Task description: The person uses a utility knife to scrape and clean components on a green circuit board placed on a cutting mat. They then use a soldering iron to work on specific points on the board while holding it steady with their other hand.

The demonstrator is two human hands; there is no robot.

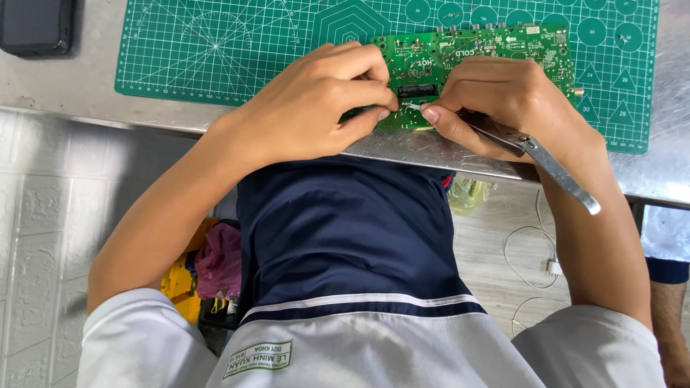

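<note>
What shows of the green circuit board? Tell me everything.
The circuit board is a green rectangle with white markings, small parts and a black rectangular component. It lies flat on the green cutting mat, near the front edge of the metal table. The left hand grips its near-left part; the right hand holds metal tweezers to it.

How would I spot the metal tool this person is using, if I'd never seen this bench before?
Start at the green cutting mat on the steel table; a green circuit board lies on its near edge. The right hand on that board grips metal tweezers, tips at the board, flat silver tail sticking out past the wrist. It is the only shiny, slender thing there.
</note>
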